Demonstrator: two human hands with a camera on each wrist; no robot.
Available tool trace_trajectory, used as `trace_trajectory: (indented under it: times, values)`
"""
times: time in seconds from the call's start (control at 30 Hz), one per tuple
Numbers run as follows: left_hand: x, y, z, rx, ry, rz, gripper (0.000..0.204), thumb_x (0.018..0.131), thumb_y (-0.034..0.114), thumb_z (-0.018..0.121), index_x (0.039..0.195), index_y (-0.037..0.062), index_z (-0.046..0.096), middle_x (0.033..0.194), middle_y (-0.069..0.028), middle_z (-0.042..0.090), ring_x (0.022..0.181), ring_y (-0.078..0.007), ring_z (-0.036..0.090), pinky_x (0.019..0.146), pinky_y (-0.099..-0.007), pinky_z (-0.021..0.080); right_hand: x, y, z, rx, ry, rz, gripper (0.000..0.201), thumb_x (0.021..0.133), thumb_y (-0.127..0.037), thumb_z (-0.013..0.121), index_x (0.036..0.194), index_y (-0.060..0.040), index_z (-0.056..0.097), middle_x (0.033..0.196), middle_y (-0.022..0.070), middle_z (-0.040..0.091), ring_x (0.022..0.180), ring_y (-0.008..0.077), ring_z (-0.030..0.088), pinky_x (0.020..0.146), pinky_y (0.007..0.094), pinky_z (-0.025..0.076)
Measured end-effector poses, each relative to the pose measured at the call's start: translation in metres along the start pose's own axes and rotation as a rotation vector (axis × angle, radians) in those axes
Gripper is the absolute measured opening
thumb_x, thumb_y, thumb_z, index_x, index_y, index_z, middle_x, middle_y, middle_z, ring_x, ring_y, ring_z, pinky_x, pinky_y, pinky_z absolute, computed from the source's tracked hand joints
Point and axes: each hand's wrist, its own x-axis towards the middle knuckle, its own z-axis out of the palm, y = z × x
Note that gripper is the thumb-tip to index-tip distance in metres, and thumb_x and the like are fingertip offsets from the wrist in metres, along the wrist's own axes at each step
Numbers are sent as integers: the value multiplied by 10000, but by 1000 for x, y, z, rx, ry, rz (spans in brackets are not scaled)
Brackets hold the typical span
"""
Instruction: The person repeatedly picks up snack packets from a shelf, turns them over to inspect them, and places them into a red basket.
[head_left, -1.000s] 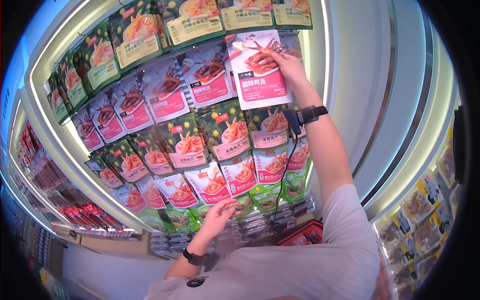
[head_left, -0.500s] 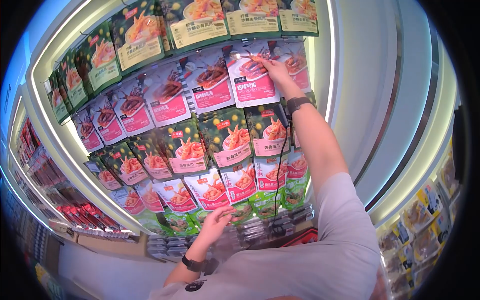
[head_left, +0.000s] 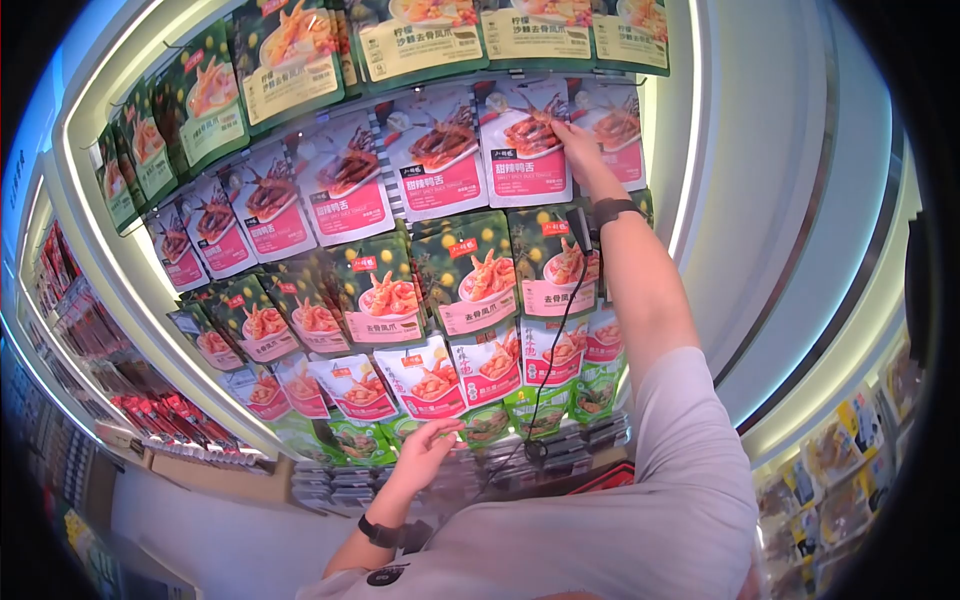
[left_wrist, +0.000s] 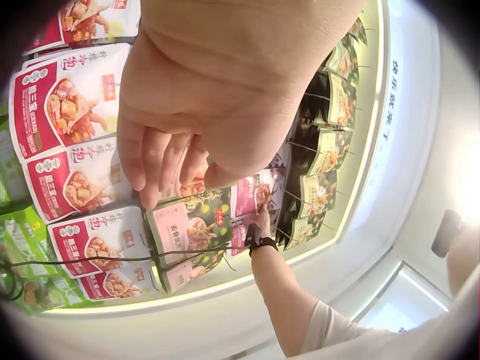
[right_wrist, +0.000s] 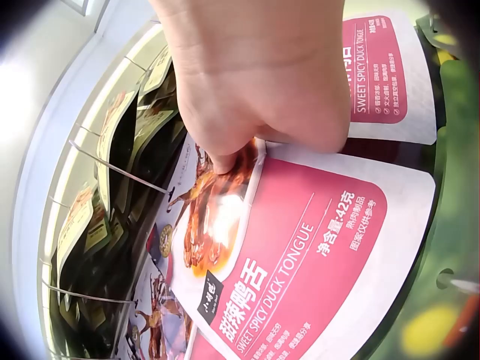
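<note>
My right hand pinches the right edge of a pink and white pouch of sweet spicy duck tongue in the second row of the rack. In the right wrist view its fingers sit at the pouch's side, over the food picture, and part of them is hidden behind the hand's back. The pouch faces out there, among others of its kind. Lower down, my left hand hovers before the bottom rows, fingers loosely bent and holding nothing. From the left wrist, white and red pouches show behind that hand.
Green and yellow pouches hang along the top row. Below the duck tongue row come dark green pouches, then white ones. A black cable runs down from the right wrist. Shelves with other packs stand on both sides.
The duck tongue pouch, held out in front of the row a second ago, has moved back among the hanging pouches with my right hand still at its edge. The left hand stays about where it was.
</note>
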Motion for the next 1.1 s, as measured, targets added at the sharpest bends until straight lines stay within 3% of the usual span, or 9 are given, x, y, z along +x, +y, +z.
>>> trace_trajectory:
  times: [0.4, 0.5, 0.57, 0.67, 0.77, 0.87, 0.93, 1.03, 1.1]
  values:
    - [7, -3, 2, 16, -33, 3, 267, 915, 105, 503, 1176, 48, 507, 1134, -67, 585, 912, -139, 618, 738, -221, 465, 4, 4, -4, -168, 72, -25, 293, 899, -245, 533, 969, 29, 606, 888, 49, 640, 783, 114, 571, 716, 249, 448]
    - [6, -2, 1, 18, -25, -4, 265, 915, 106, 503, 1175, 50, 507, 1133, -65, 585, 913, -136, 616, 742, -220, 464, 6, 8, -9, -312, 131, -77, 356, 864, -302, 576, 940, 43, 624, 863, 93, 659, 777, 149, 605, 703, 274, 462]
    - [6, -3, 0, 22, -26, -7, 271, 915, 107, 504, 1180, 48, 505, 1137, -65, 583, 914, -135, 615, 746, -223, 464, 5, 11, -16, -689, 282, -167, 414, 806, -346, 623, 950, 42, 632, 869, 158, 663, 804, 229, 641, 711, 318, 479]
    - [6, -6, 2, 51, -34, -27, 277, 914, 106, 506, 1185, 46, 504, 1141, -66, 581, 913, -133, 614, 747, -223, 466, -32, -11, -4, -917, 436, -246, 455, 762, -360, 648, 986, 35, 627, 909, 200, 649, 864, 297, 638, 743, 353, 484]
    - [8, -10, 8, 31, -70, -59, 282, 913, 102, 505, 1187, 34, 502, 1139, -67, 582, 906, -129, 611, 745, -223, 465, -62, -20, -5, -923, 499, -274, 449, 755, -342, 649, 1005, 30, 621, 914, 196, 650, 873, 310, 632, 755, 358, 486]
    - [12, -13, 17, 36, -96, -42, 262, 917, 89, 478, 1169, 28, 518, 1128, -73, 590, 912, -155, 617, 738, -245, 477, -127, -35, -10, -677, 398, -254, 398, 788, -292, 642, 1014, 35, 612, 912, 155, 662, 856, 240, 643, 743, 320, 486]
    - [12, -16, 23, 54, -123, -76, 263, 919, 92, 474, 1171, 27, 517, 1129, -72, 590, 917, -157, 617, 740, -244, 476, -194, -38, -19, -583, 317, -228, 280, 826, -199, 628, 992, 27, 620, 847, 83, 657, 775, 118, 609, 711, 248, 475]
    - [18, -18, 30, 91, -161, -156, 276, 918, 97, 491, 1185, 27, 502, 1144, -68, 579, 900, -123, 607, 741, -221, 462, -302, -10, -58, -139, 221, 120, 209, 873, -142, 576, 973, 37, 618, 846, 69, 646, 759, 113, 608, 682, 228, 494]
    - [24, -29, 33, 96, -196, -243, 269, 929, 111, 469, 1179, 23, 512, 1135, -75, 587, 934, -170, 615, 747, -245, 475, -384, 31, -94, 81, 362, 366, 216, 880, -184, 560, 940, 17, 612, 801, 66, 632, 727, 144, 611, 670, 247, 505]
